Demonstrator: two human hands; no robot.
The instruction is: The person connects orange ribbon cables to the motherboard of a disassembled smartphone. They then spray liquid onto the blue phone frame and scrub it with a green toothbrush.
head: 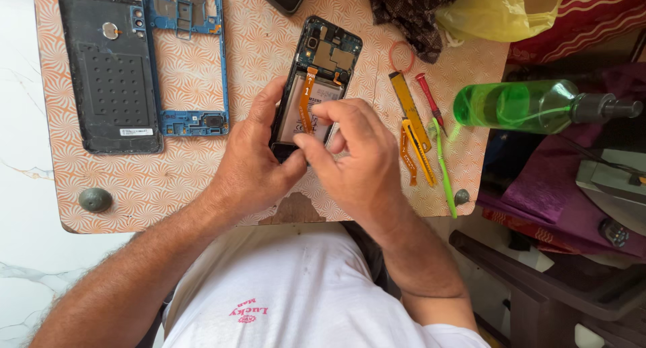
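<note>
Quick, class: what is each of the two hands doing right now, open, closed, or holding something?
Left hand: closed around the lower end of the opened phone, holding it.
Right hand: fingers pinched together at the phone's lower part; what they grip cannot be told.

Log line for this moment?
left hand: steadies opened phone | right hand: fingertips at phone's lower end | back cover, blue frame: left on table
</note>
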